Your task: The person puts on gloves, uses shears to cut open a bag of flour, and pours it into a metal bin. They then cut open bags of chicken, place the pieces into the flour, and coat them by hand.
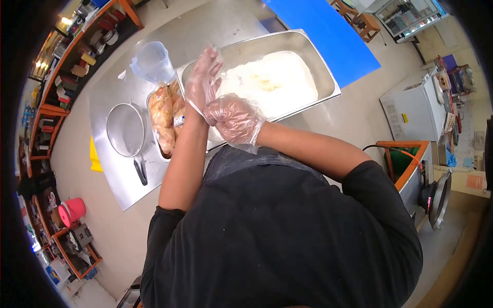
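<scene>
Both my hands wear clear plastic gloves. My left hand (202, 79) is raised with its fingers stretched upward, over the near left end of a deep steel pan (322, 77); it holds nothing. My right hand (233, 118) is closed at my left wrist, pinching the loose cuff of the left plastic glove (197, 107). White powder (287, 72), which looks like flour, lies heaped in the pan, with a small yellowish patch on it. Left of my forearm, bagged raw meat (162, 115), probably chicken, sits in a smaller metal tray, partly hidden by my arm.
A mesh strainer (126, 131) with a black handle and a clear plastic jug (154, 61) stand on the steel table (105, 164). A blue surface (328, 41) adjoins at the far right. Orange-edged shelves (54, 92), a pink bucket (72, 211) and a white chest freezer (411, 110) stand around.
</scene>
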A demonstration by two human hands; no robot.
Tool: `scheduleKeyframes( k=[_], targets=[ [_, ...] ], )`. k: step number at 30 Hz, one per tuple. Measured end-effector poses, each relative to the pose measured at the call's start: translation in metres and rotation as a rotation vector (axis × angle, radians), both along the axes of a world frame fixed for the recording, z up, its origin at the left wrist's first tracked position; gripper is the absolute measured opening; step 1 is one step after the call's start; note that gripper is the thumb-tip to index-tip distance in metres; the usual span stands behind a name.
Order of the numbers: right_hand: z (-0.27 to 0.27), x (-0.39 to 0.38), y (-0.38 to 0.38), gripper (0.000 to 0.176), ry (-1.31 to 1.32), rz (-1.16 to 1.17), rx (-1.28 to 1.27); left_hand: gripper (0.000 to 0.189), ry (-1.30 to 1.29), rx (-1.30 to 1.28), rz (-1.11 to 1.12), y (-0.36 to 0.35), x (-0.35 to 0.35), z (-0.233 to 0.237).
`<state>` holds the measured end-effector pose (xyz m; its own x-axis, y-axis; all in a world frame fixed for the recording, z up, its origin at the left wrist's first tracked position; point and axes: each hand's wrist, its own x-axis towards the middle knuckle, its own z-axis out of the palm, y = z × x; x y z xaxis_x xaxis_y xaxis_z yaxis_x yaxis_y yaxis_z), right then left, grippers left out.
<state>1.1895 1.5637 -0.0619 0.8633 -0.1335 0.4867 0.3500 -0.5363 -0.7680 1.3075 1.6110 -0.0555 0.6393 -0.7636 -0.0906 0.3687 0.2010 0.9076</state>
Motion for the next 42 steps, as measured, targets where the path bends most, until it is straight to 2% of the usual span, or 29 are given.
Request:
scheduleKeyframes(
  k=[1,4,5,8,9,10,11,12,14,16,18,19,20,22,23,24,25,26,27,29,30,32,35,38,39,40,42],
  targets=[
    [-0.001,0.000,-0.008,0.013,-0.014,0.007,-0.002,0.095,-0.005,-0.046,-0.017,-0.005,0.007,-0.015],
    [-0.004,-0.007,-0.027,0.013,-0.015,-0.013,-0.069,0.093,0.257,-0.182,0.190,-0.025,-0.010,0.010],
    [-0.007,-0.011,-0.033,0.013,-0.010,-0.023,-0.103,0.096,0.262,-0.231,0.244,-0.030,-0.015,0.004],
    [-0.027,-0.024,-0.053,0.013,0.037,0.209,-0.035,0.089,0.087,-0.525,0.483,-0.063,0.005,-0.034],
    [-0.004,-0.045,-0.055,0.013,0.164,0.345,-0.003,0.081,0.038,-0.507,0.478,-0.074,0.007,-0.029],
    [-0.003,-0.056,-0.065,0.014,0.415,0.443,-0.130,0.072,-0.011,-0.490,0.481,-0.084,0.009,-0.023],
    [-0.017,-0.063,-0.074,0.014,0.358,0.401,-0.095,0.063,-0.064,-0.470,0.501,-0.088,0.010,-0.019],
    [-0.023,-0.066,-0.083,0.013,0.298,0.372,-0.061,0.054,-0.101,-0.413,0.463,-0.095,0.008,-0.020],
    [-0.020,-0.082,-0.124,0.014,0.211,0.264,-0.176,0.039,-0.177,-0.282,0.396,-0.106,0.001,-0.027],
    [-0.006,-0.117,-0.156,0.010,0.246,0.144,0.264,0.027,-0.226,-0.252,0.141,-0.099,-0.006,-0.062],
    [-0.019,-0.164,-0.186,0.009,0.326,0.120,0.628,0.031,-0.348,0.481,-0.054,-0.101,-0.060,-0.034],
    [-0.028,-0.191,-0.200,0.011,0.345,0.075,0.819,0.037,-0.572,0.521,-0.288,-0.098,-0.075,-0.048],
    [-0.039,-0.218,-0.215,0.014,0.388,0.083,0.864,0.043,-0.801,0.541,-0.533,-0.094,-0.087,-0.066],
    [-0.072,-0.271,-0.231,0.021,0.458,0.096,0.995,0.053,-1.251,0.443,-0.632,-0.092,-0.132,-0.076],
    [-0.115,-0.293,-0.231,0.026,0.517,0.039,0.928,0.054,-1.316,0.491,-0.661,-0.091,-0.141,-0.092],
    [-0.155,-0.314,-0.229,0.023,0.599,-0.031,1.023,0.056,-1.386,0.532,-0.694,-0.087,-0.142,-0.114],
    [-0.203,-0.336,-0.225,0.024,0.529,-0.039,0.969,0.057,-1.460,0.568,-0.726,-0.085,-0.142,-0.128],
    [-0.227,-0.344,-0.232,0.029,0.768,-0.145,0.767,0.054,-1.392,0.746,-0.772,-0.086,-0.139,-0.135],
    [-0.240,-0.342,-0.221,0.035,1.020,-0.215,0.567,0.050,-1.417,0.784,-0.759,-0.086,-0.140,-0.130],
    [-0.249,-0.332,-0.187,0.046,1.031,-0.490,0.373,0.043,-1.508,0.930,-0.768,-0.095,-0.153,-0.115],
    [-0.264,-0.326,-0.176,0.046,1.009,-0.538,0.364,0.038,-1.518,0.756,-0.737,-0.086,-0.141,-0.133],
    [-0.304,-0.293,-0.148,0.045,1.008,-0.595,0.349,0.034,-1.489,0.730,-0.714,-0.085,-0.141,-0.141],
    [-0.336,-0.240,-0.145,0.044,1.011,-0.521,0.330,0.033,-1.476,0.848,-0.688,-0.084,-0.137,-0.142],
    [-0.351,-0.205,-0.183,0.046,0.987,-0.421,0.302,0.035,-1.636,1.163,-0.729,-0.106,-0.175,-0.112],
    [-0.353,-0.192,-0.199,0.048,0.977,-0.386,0.283,0.035,-1.699,1.115,-0.717,-0.099,-0.166,-0.120],
    [-0.365,-0.176,-0.209,0.044,0.911,-0.443,0.132,0.036,-1.759,1.074,-0.695,-0.091,-0.155,-0.126],
    [-0.393,-0.139,-0.236,0.038,0.731,-0.554,-0.207,0.037,-1.689,1.198,-0.719,-0.091,-0.155,-0.122]
  ],
)
